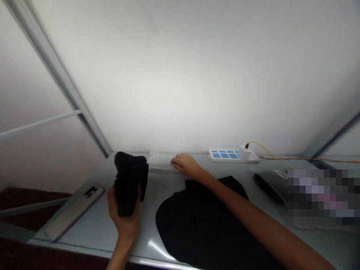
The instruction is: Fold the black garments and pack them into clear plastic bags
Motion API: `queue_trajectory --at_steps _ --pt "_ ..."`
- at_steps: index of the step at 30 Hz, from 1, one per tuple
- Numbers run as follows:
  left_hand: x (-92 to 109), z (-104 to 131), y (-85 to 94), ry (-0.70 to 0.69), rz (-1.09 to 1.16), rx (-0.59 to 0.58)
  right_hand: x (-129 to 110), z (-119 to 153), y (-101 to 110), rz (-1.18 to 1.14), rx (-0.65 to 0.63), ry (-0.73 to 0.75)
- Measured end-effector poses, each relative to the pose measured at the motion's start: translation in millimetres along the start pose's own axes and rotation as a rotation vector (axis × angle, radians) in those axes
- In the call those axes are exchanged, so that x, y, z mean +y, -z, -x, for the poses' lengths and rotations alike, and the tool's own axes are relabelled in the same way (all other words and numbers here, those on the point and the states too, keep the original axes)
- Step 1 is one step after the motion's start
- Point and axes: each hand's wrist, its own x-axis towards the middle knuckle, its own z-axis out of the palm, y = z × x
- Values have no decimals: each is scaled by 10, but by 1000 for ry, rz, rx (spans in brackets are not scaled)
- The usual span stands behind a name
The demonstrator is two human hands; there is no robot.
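Note:
In the head view my left hand [126, 223] grips a thick bundle of folded black cloth [131, 180] from below, above the left part of the table. Its exact kind of garment does not show. My right hand [186, 165] reaches to the back of the table, fingers curled and pressed together at the right end of a flat whitish sheet [159, 158]. Whether that sheet is paper or plastic I cannot tell. Under my right forearm a large dark cloth [194, 221] lies spread on the table, partly covered by the arm.
A phone [74, 213] lies face down at the table's left edge. Against the wall sits a white power strip [225, 155] with a plugged-in adapter [244, 152] and a yellow cable [266, 147]. A plastic-wrapped package [281, 206], partly pixelated, lies right. Metal frame posts [56, 71] flank the table.

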Motion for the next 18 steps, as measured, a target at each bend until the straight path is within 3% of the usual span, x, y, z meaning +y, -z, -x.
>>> queue_trajectory --at_steps 2,4,6,9,13,18 --pt "24 -67 -40 -319 -68 -154 -87 127 93 6 17 23" --pt "111 -125 -138 -469 -71 -557 -147 322 181 -6 53 38" --pt "230 -144 -276 -451 -66 -930 -162 560 247 -60 91 39" --pt "359 -111 -476 -402 -40 -1241 -109 913 292 -134 169 -8" --pt "364 -85 -626 -443 -18 -1419 7 1239 295 -100 261 -94" --pt "195 -169 -780 -739 -98 -1270 95 1378 294 -143 260 -50"
